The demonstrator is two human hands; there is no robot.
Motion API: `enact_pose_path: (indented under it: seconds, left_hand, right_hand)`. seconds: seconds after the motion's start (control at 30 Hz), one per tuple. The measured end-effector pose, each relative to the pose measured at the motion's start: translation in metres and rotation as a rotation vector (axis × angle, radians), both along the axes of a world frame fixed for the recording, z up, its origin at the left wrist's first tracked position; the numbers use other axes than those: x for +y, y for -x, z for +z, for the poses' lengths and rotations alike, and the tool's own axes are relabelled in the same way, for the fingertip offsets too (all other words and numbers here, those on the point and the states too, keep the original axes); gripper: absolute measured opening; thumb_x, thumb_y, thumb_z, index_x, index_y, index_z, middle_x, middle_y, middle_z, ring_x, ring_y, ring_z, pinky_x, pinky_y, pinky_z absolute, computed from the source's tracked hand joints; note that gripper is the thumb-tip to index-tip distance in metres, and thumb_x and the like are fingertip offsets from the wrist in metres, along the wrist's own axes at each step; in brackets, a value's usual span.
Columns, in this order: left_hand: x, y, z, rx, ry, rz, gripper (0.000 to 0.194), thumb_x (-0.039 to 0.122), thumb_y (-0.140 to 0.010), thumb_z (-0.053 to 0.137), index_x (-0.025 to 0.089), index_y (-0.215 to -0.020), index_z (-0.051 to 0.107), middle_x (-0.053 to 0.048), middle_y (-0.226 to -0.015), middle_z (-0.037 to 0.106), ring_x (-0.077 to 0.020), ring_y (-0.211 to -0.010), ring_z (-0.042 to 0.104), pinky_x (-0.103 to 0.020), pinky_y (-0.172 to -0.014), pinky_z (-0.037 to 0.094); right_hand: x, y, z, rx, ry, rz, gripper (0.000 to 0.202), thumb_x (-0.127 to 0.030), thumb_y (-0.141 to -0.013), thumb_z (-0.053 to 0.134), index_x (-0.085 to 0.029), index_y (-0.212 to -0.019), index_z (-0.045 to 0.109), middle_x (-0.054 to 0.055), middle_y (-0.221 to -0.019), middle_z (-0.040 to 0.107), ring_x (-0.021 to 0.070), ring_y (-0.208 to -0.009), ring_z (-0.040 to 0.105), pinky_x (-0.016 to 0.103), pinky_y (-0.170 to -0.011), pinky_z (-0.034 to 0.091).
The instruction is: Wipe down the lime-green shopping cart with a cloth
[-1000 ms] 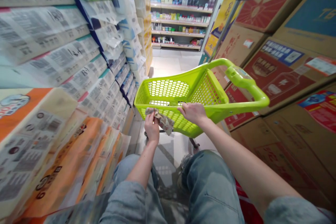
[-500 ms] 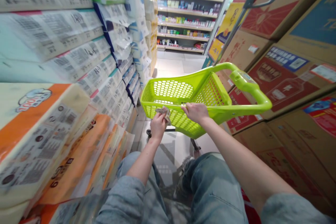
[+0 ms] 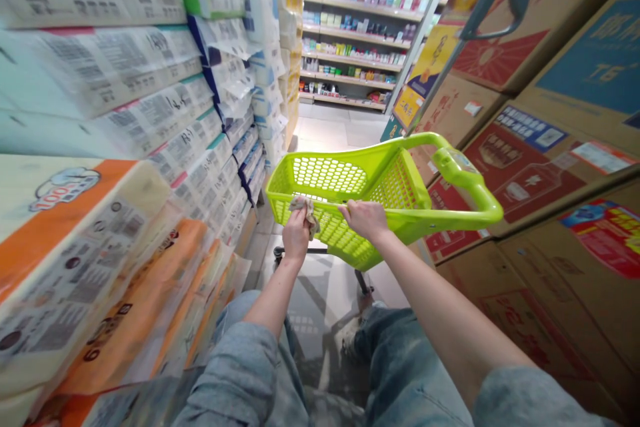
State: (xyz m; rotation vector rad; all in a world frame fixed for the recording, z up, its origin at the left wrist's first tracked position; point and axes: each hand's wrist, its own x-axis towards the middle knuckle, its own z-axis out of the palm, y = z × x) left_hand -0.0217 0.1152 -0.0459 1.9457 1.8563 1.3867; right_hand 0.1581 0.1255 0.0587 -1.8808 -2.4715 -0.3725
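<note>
A bright green shopping cart (image 3: 353,240) with a perforated basket stands sideways in front of me, its handle to the right. Nothing shows inside the part of the basket I can see. My left hand (image 3: 296,232) is closed on a crumpled, greyish cloth (image 3: 306,208), held against the near rim toward the cart's left end. Just right of it, my right hand (image 3: 367,219) grips the same rim with its fingers curled over the edge.
Stacked tissue packs (image 3: 165,107) wall the left side, with orange-banded packs (image 3: 130,307) close by. Cardboard cartons (image 3: 540,167) rise on the right, a grey-handled pole (image 3: 465,35) before them. Past the cart lie pale floor tiles (image 3: 330,127) and shelves of small goods (image 3: 350,47).
The cart and both hands appear slightly lower and further left in view, as the camera has tilted a little. Both hands keep their holds on the cloth and the rim.
</note>
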Motion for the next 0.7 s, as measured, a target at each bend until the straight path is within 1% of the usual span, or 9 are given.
enact_pose_path:
  seconds: [0.07,0.17,0.3,0.4,0.5,0.57,0.67,0.7]
  left_hand:
    - [0.002,-0.002,-0.002,-0.014,-0.008,-0.012,0.038,0.019,-0.089,0.042,0.017,-0.124,0.057,-0.010,-0.115,0.063,-0.0219,-0.108,0.057,-0.033,-0.094,0.045]
    - [0.006,-0.006,-0.005,-0.006,0.012,-0.021,0.036,0.020,-0.089,0.043,0.018,-0.121,0.059,-0.010,-0.114,0.064,-0.0219,-0.106,0.058,-0.032,-0.091,0.047]
    - [0.012,-0.013,-0.004,0.105,0.045,-0.027,0.036,0.020,-0.088,0.045,0.019,-0.121,0.060,-0.011,-0.114,0.063,-0.0216,-0.096,0.061,-0.029,-0.083,0.048]
    - [0.018,-0.017,-0.001,0.208,0.090,-0.032,0.036,0.019,-0.086,0.047,0.018,-0.120,0.060,-0.011,-0.105,0.065,-0.0207,-0.086,0.062,-0.028,-0.080,0.047]
    - [0.023,-0.020,-0.002,0.224,0.096,-0.042,0.036,0.018,-0.087,0.046,0.018,-0.119,0.061,-0.010,-0.099,0.066,-0.0197,-0.087,0.062,-0.028,-0.082,0.047]
    - [0.022,-0.023,-0.011,0.205,0.081,-0.094,0.037,0.017,-0.087,0.044,0.020,-0.120,0.060,-0.010,-0.102,0.066,-0.0194,-0.091,0.061,-0.028,-0.085,0.046]
    - [0.013,-0.032,-0.032,0.205,0.111,-0.287,0.039,0.015,-0.086,0.045,0.022,-0.122,0.059,-0.008,-0.104,0.067,-0.0199,-0.092,0.061,-0.030,-0.083,0.048]
    - [0.010,-0.036,-0.039,0.178,0.123,-0.330,0.040,0.014,-0.086,0.045,0.021,-0.122,0.059,-0.008,-0.105,0.067,-0.0201,-0.092,0.061,-0.030,-0.081,0.049]
  right_hand:
    - [0.001,-0.003,-0.002,0.008,-0.004,-0.002,0.054,-0.047,-0.096,0.020,-0.015,-0.090,0.063,0.014,-0.087,0.070,0.0212,-0.080,0.066,0.026,-0.065,0.039]
    - [0.004,-0.009,-0.004,0.015,-0.009,-0.011,0.054,-0.047,-0.096,0.021,-0.014,-0.089,0.064,0.014,-0.086,0.070,0.0207,-0.080,0.066,0.025,-0.065,0.039]
    - [0.008,-0.017,-0.004,0.019,-0.029,-0.006,0.055,-0.048,-0.095,0.022,-0.014,-0.087,0.064,0.013,-0.082,0.070,0.0213,-0.077,0.066,0.025,-0.063,0.038]
    - [0.010,-0.018,-0.004,0.007,-0.020,-0.012,0.056,-0.047,-0.096,0.020,-0.014,-0.087,0.065,0.014,-0.082,0.070,0.0216,-0.077,0.066,0.025,-0.063,0.038]
    - [0.012,-0.015,-0.004,-0.005,-0.008,-0.028,0.055,-0.046,-0.096,0.020,-0.014,-0.088,0.064,0.014,-0.082,0.070,0.0218,-0.077,0.066,0.025,-0.063,0.039]
    - [0.016,-0.011,-0.004,-0.009,-0.016,-0.039,0.054,-0.046,-0.096,0.021,-0.014,-0.087,0.064,0.014,-0.081,0.070,0.0222,-0.076,0.067,0.025,-0.062,0.039]
    - [0.023,-0.004,-0.006,-0.019,-0.024,-0.067,0.053,-0.044,-0.096,0.020,-0.014,-0.086,0.063,0.014,-0.080,0.069,0.0225,-0.074,0.067,0.025,-0.061,0.040]
    - [0.025,-0.002,-0.006,-0.025,-0.023,-0.076,0.053,-0.044,-0.097,0.020,-0.014,-0.087,0.062,0.014,-0.080,0.069,0.0225,-0.074,0.067,0.025,-0.062,0.040]
